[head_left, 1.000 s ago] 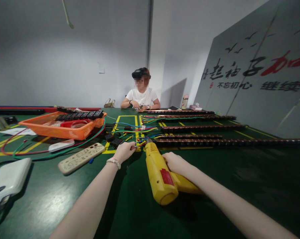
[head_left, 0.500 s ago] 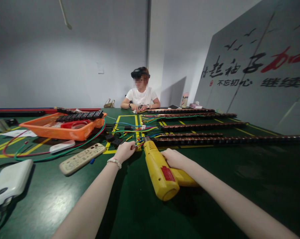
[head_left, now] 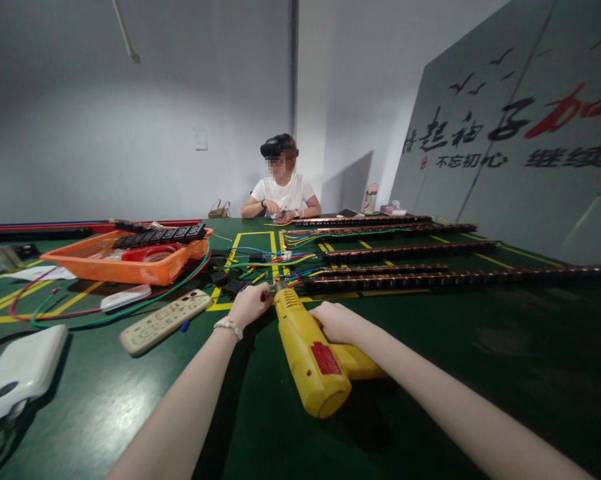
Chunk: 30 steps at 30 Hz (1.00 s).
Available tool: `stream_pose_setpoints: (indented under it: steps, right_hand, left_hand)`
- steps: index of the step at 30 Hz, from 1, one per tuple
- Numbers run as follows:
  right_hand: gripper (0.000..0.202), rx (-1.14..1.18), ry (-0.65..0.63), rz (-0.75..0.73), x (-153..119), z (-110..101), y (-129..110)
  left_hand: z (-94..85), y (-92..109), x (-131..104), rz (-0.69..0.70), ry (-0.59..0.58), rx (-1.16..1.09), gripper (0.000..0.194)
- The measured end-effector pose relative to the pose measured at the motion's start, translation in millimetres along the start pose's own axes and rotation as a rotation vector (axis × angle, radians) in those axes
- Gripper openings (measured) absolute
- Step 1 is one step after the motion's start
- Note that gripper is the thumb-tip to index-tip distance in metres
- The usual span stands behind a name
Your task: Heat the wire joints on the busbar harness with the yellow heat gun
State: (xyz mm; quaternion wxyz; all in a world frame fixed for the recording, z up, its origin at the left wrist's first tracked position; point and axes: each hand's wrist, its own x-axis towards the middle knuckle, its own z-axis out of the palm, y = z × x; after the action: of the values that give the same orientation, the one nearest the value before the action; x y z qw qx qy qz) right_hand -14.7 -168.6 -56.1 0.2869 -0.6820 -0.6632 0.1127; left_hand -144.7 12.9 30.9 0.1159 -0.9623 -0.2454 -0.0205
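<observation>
- The yellow heat gun [head_left: 308,360] is at the middle of the view, above the desk [head_left: 260,407], its nozzle aimed toward 11 o'clock.
- The right grip [head_left: 334,321], between 1 and 2 o'clock from the gun's body, is closed round the handle.
- The left grip [head_left: 251,303], toward 10 o'clock, is pinched shut beside the nozzle and seems to have hold of the ends of the coloured wires [head_left: 304,273]; how many is too small to tell.
- The likeliest trouble is a burn: the fingertips are so near the nozzle that a small swing toward 9 o'clock, if it is blowing hot, could scorch them.
- Heat held too long on 1 spot could soften wire insulation, and a slack pinch could let the ends slip out of line.
- Counted: 1 gun, 2 grips, and 5 long dark strips [head_left: 410,252] visible toward 2 o'clock. The wires overlap too much to count.
- Toward 11 o'clock, at least 2 black connectors [head_left: 234,288] lie near the left grip.
- Between 9 and 10 o'clock: 1 remote control [head_left: 165,322], with 1 small blue piece [head_left: 184,327] beside it.
- At 10 o'clock: 1 orange basket [head_left: 163,272]; at 9 o'clock, 1 white box [head_left: 30,357].
- At 12 o'clock, across the desk: 1 person [head_left: 284,193] in a headset.
</observation>
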Motion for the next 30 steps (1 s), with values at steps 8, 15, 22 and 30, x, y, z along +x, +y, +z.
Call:
stream_pose_setpoints:
  steps: [8, 15, 22, 30]
  right_hand:
    - [0.023, -0.062, 0.036, -0.087, 8, -1, -17]
    - [0.023, -0.095, 0.073, -0.117, 7, 1, -11]
    - [0.024, -0.069, 0.045, -0.076, -1, -1, 4]
    - [0.026, -0.03, 0.047, 0.042, -15, -5, 30]
  left_hand:
    - [-3.9, -1, -1, 0.015, -0.04, -0.023, 0.014]
    - [-4.4, 0, -1, 0.011, -0.047, -0.033, 0.012]
    - [0.2, -2, 0, 0.006, -0.006, -0.017, 0.011]
    - [3.1, -1, 0, 0.002, 0.038, -0.041, 0.022]
